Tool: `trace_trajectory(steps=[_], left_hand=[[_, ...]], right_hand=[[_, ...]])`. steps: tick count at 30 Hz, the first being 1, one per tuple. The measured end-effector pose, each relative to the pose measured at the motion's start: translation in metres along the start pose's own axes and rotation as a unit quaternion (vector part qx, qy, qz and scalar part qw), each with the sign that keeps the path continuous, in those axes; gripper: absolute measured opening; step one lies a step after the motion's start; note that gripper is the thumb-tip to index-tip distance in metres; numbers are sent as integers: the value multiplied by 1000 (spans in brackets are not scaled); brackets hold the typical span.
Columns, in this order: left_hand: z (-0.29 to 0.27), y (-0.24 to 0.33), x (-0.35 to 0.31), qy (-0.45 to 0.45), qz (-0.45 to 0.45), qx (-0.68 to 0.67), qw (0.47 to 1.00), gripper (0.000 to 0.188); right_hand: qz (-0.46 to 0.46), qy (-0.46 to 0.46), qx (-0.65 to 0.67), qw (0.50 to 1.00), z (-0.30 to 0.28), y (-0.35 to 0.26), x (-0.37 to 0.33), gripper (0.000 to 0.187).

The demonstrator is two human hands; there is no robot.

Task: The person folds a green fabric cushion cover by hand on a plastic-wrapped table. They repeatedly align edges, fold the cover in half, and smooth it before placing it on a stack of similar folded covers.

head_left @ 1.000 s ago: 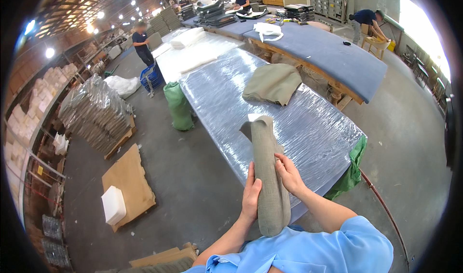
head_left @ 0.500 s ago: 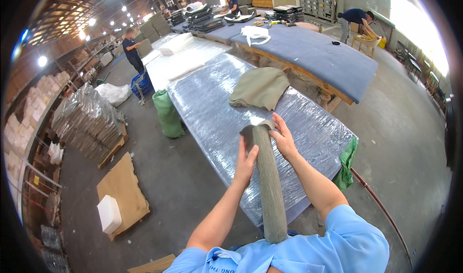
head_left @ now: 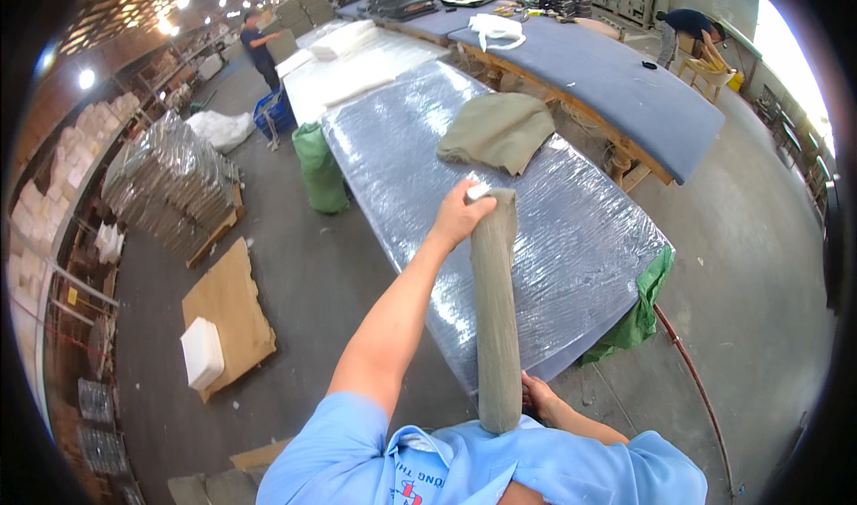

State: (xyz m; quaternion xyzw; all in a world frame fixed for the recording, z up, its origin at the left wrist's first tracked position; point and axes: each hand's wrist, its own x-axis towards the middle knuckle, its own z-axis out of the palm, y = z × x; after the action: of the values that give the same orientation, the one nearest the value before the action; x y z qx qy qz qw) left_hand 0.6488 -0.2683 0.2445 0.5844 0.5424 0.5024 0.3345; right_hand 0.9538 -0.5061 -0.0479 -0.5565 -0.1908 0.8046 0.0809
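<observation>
The head view showed one long, grey-green fabric-covered roll [head_left: 497, 308], its near end by the person's blue shirt [head_left: 357, 442] and its far end above a long blue-grey counter [head_left: 402, 157] wrapped in clear plastic film. Of two bare hands, the left hand [head_left: 462, 215] grasped the roll's far end, where one small patch of white filling [head_left: 480, 191] showed. The right hand [head_left: 543, 400] was at the right side of the near end; whether it gripped could not be told, as its fingers were partly hidden.

Farther along the counter lay one pile of grey-green cloth [head_left: 500, 134]. One upright green woven sack [head_left: 320, 170] stood at the counter's left side. On the floor to the left, one white rectangular foam block [head_left: 203, 353] sat on one brown cardboard sheet [head_left: 241, 308]. One white cloth bundle [head_left: 495, 33] lay on a second, blue-topped counter [head_left: 607, 85], far right.
</observation>
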Motion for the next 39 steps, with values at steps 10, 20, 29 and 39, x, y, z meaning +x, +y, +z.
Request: trace_trajectory(steps=[10,20,29,39], left_hand=[[-98,-35,-74,345,-127,-136,920,33],[-35,-138,-316,407,-408,-457,678,27],[40,-167,-395,369,-448,-531,617,24],[58,-209,-448,379,-476,-430,667,38]], right_hand=[[-58,51,10,997,0,-57,-46,86],[-307,181,-246,901,-46,-193,-293,73],[-261,240,-414,838,-25,-218,-295,75],[-93,71,-873,473,85,-263,-163,47]])
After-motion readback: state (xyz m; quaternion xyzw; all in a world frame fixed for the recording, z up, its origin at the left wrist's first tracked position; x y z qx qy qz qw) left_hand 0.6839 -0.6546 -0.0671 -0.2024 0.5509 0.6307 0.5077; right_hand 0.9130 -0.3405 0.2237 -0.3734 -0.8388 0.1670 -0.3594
